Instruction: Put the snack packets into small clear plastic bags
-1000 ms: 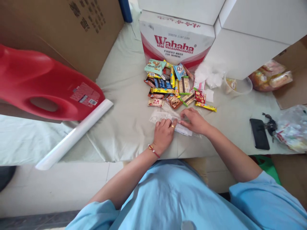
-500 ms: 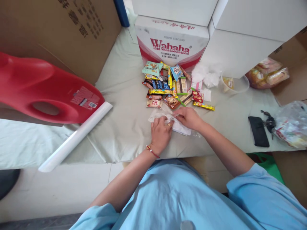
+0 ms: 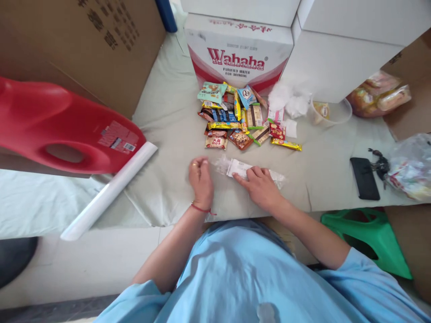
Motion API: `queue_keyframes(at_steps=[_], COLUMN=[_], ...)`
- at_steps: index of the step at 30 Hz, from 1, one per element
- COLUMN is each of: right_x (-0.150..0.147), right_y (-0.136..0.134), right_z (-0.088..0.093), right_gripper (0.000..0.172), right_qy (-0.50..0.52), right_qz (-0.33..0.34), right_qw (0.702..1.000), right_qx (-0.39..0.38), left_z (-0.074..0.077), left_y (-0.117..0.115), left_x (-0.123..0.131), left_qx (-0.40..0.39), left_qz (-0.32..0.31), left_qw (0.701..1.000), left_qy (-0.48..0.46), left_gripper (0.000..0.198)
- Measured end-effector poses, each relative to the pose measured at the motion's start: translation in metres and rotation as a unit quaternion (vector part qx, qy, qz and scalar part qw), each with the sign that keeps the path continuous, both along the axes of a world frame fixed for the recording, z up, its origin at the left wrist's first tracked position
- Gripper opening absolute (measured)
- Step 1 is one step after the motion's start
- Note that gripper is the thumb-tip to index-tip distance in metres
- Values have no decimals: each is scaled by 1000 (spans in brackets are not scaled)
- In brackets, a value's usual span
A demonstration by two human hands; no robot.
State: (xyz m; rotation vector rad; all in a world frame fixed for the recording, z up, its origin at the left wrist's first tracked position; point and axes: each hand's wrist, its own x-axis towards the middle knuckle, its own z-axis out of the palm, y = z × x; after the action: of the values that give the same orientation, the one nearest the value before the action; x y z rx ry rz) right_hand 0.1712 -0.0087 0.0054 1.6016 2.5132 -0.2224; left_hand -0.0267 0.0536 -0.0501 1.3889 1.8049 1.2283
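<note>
On the cloth in front of me lies a narrow folded clear plastic bag point(image 3: 278, 178) with a white printed piece point(image 3: 239, 168) inside or under it. My right hand point(image 3: 262, 186) rests on this bag, its index finger stretched out and pressing the white piece, the other fingers loosely bent. Just left of the bag's crumpled end point(image 3: 221, 165), my left hand point(image 3: 201, 181) is closed with the thumb against the fingers. Whatever it may hold is hidden. Beyond both hands is a pile of wrapped snacks point(image 3: 224, 125).
A Wahaba-style carton reading Wahaha point(image 3: 239, 54) stands behind the snacks, beside white boxes point(image 3: 336, 63). Leftward are a red jug point(image 3: 84, 121) and a white roll point(image 3: 111, 190). Rightward are a clear tub point(image 3: 340, 112), a phone point(image 3: 364, 178) and a plastic bag point(image 3: 412, 168).
My left hand has moved left off the bag and closed. The bag, spread and crumpled before, now lies narrower and flatter, with my right hand laid on it.
</note>
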Motion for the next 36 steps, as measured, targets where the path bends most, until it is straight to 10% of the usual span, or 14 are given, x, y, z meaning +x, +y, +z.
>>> queue_keyframes(at_steps=[7, 16, 25, 31, 36], right_x=[-3, 3, 34, 87, 95], right_y=[-1, -5, -52, -76, -52], right_z=[-2, -16, -16, -27, -48], right_gripper=[59, 49, 37, 29, 48], right_qy=[19, 87, 203, 338, 235], right_qz=[-21, -27, -47, -237, -374], right_qw=[1000, 996, 978, 909, 880], right_qx=[2, 18, 29, 51, 177], left_z=[18, 32, 8, 0, 0], left_y=[22, -18, -49, -63, -65], left_x=[14, 30, 54, 52, 54], left_qx=[-79, 19, 80, 98, 82], left_qz=[-114, -220, -341, -360, -352], left_qw=[965, 967, 880, 847, 846], left_qy=[221, 127, 321, 379, 391], left_gripper=[35, 18, 39, 53, 55])
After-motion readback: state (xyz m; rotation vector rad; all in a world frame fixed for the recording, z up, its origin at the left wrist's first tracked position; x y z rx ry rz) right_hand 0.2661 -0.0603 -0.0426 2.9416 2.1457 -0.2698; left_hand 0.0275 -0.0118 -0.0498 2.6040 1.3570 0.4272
